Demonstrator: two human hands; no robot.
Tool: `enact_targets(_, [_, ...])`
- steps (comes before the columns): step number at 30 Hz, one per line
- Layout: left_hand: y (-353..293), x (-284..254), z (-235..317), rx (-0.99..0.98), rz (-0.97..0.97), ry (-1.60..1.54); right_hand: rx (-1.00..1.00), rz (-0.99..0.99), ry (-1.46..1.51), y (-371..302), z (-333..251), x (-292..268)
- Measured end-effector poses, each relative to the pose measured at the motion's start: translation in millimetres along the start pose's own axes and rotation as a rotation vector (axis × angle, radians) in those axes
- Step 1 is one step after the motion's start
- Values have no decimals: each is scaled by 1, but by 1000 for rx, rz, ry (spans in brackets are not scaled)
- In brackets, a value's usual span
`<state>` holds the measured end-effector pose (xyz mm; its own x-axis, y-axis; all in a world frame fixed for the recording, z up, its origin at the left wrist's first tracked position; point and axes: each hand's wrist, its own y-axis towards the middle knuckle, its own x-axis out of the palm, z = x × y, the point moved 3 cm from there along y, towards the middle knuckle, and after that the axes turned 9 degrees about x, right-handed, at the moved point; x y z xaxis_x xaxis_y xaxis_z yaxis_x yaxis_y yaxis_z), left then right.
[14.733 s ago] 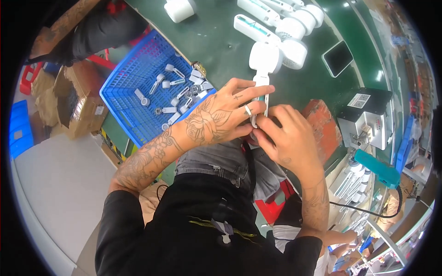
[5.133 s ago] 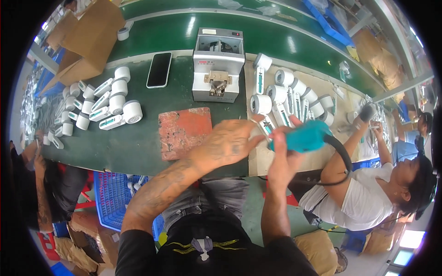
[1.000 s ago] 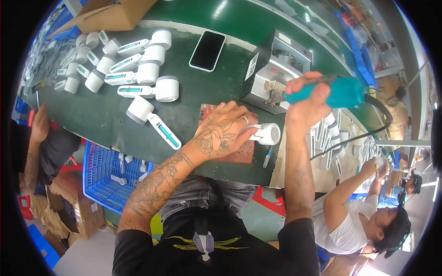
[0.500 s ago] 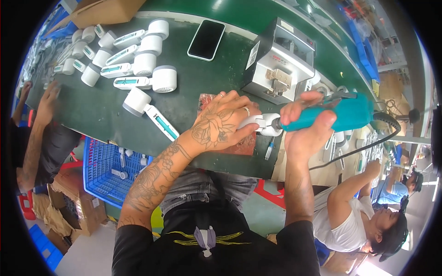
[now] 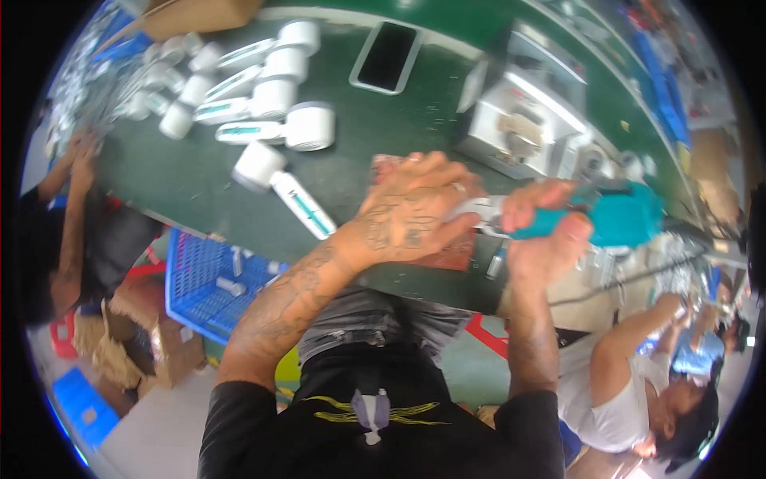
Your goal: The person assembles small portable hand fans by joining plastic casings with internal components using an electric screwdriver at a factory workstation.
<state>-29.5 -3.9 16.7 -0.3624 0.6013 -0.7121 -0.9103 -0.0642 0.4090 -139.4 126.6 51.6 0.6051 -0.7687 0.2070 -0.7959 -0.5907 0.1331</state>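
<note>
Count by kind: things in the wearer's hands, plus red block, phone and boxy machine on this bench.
Teal power tool, right hand: 1
White device, left hand: 1
Red block: 1
Phone: 1
Grey machine: 1
Total: 5

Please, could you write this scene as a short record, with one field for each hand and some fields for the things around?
Left hand: holds a white piece above the red block
Right hand: grips a teal power tool
Contact: blurred; cannot tell whether the tool touches the white piece
Green table, left part: several white devices
Green table, far part: phone with dark screen up; boxy metal machine to its right
Below table edge: blue basket holding small parts
</note>
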Motion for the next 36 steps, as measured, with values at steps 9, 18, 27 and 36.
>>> enact_targets(9, [-16,0,-6,163,81,59,107,-81,272,-4,17,-12])
enact_targets(18, [-79,-76,40,-31,149,169,-374,286,63,-79,-68,-30])
enact_targets(27, [-274,-286,-97,-539,386,755,-137,156,-143,-76,-21,-70])
enact_targets(36, [-316,-342,-160,-546,286,1076,-126,344,-616,-69,-7,-51])
